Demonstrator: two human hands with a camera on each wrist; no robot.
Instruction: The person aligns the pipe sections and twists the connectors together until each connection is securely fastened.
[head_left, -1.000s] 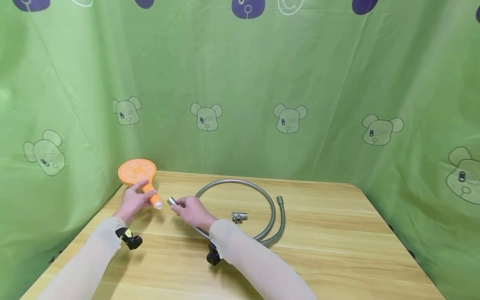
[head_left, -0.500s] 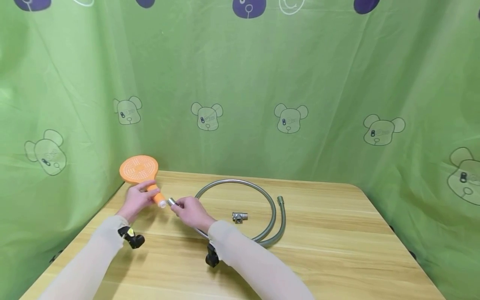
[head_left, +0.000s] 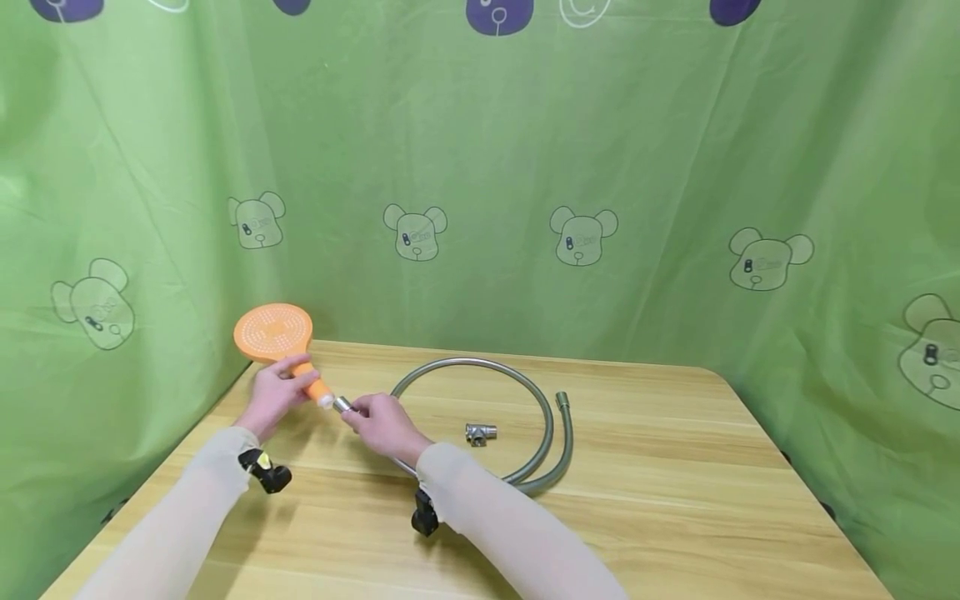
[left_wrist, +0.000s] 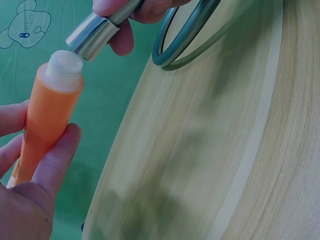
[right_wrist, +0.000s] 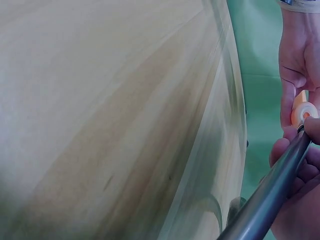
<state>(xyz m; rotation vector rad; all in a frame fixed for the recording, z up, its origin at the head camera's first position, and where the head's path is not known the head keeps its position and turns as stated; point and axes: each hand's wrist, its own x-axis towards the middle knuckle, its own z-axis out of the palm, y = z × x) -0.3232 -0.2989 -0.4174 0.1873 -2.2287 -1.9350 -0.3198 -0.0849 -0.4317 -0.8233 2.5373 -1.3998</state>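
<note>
Left hand [head_left: 276,398]: gripping orange shower head [head_left: 273,332], near far-left corner of bench [head_left: 675,500]
Right hand [head_left: 386,425]: pinching hose nut [left_wrist: 94,37]
Threaded inlet [left_wrist: 62,71]: now closer to nut; apparently being positioned for joining

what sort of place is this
Probably a makeshift recording booth: a green cartoon-print curtain hangs behind and beside a wood-grain table, and black wrist cameras are being worn.

green curtain [head_left: 487,133], bear-face print | wood-grain table [head_left: 675,508], rounded far corner
</note>
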